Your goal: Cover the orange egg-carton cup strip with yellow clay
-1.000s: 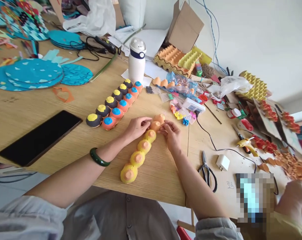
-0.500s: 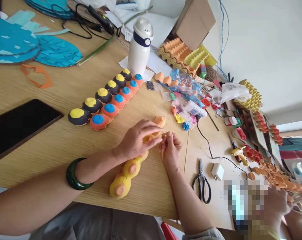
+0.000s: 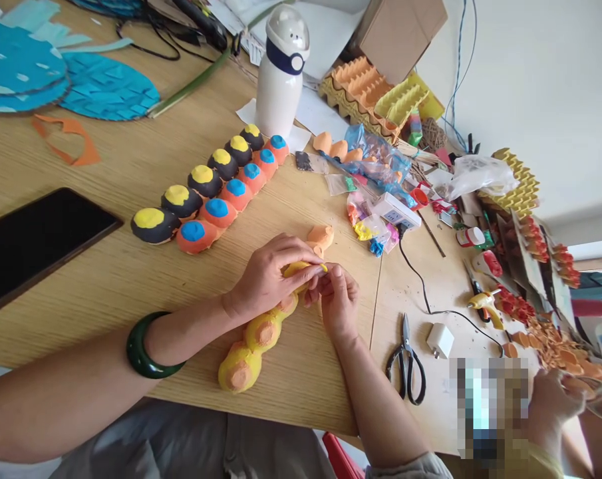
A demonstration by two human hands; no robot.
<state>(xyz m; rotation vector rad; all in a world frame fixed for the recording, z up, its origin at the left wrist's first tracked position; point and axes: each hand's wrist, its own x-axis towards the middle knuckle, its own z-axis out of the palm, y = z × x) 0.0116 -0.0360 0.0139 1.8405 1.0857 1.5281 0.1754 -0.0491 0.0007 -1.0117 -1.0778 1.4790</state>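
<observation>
A row of egg-carton cups, yellow with orange tips (image 3: 263, 332), runs across the table under my hands; its far cup (image 3: 320, 236) is plain orange. My left hand (image 3: 275, 273) is closed over the upper part of the row, a bit of yellow clay (image 3: 323, 267) at its fingertips. Close beside it, my right hand (image 3: 338, 293) has its fingers curled in a pinch near that clay; what it holds is too small to make out. Two finished-looking rows, black with yellow tops (image 3: 181, 199) and orange with blue tops (image 3: 217, 211), lie beyond.
A dark tablet (image 3: 41, 246) lies left. A white bottle (image 3: 281, 80) stands behind. Right of my hands are black scissors (image 3: 405, 366), a white plug (image 3: 440, 340), a power strip (image 3: 396, 211) and clay bags (image 3: 368, 226). Another person's hands (image 3: 555, 402) are at lower right.
The view has shifted slightly. A larger piece of yellow clay now shows at my left fingertips, and my right fingers have dropped a little away from it.
</observation>
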